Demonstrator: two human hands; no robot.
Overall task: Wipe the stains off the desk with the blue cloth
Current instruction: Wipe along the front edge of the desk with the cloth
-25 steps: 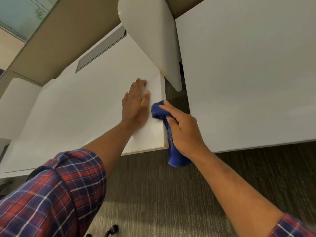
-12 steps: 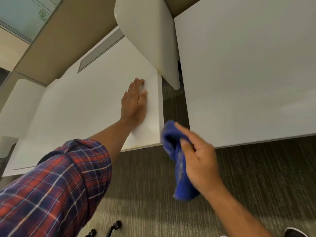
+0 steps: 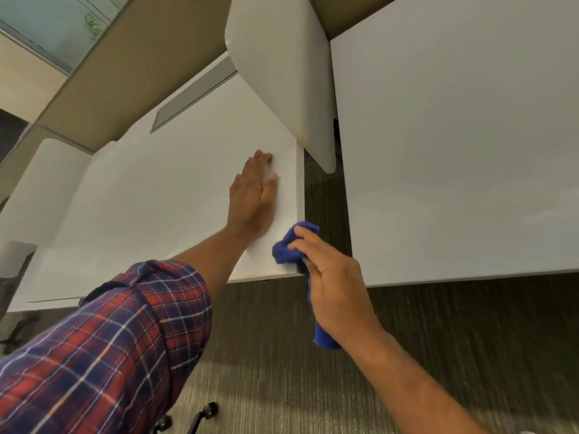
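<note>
The white desk (image 3: 150,202) fills the left and middle of the head view. My left hand (image 3: 253,195) lies flat on it near its right edge, fingers together and pointing away from me. My right hand (image 3: 335,283) grips the blue cloth (image 3: 289,247). The bunched top of the cloth presses on the desk's near right corner, and its tail hangs down below my palm over the floor. Faint brownish marks show along the desk's front edge near that corner.
A second white desk (image 3: 454,145) stands to the right across a narrow gap of dark carpet (image 3: 438,355). A white divider panel (image 3: 282,76) rises between the two desks at the back. Black chair casters (image 3: 188,421) show at the bottom edge.
My right hand swung the cloth off the desk's right edge and down over the floor, then came back up onto the near right corner. My left hand stayed flat in place.
</note>
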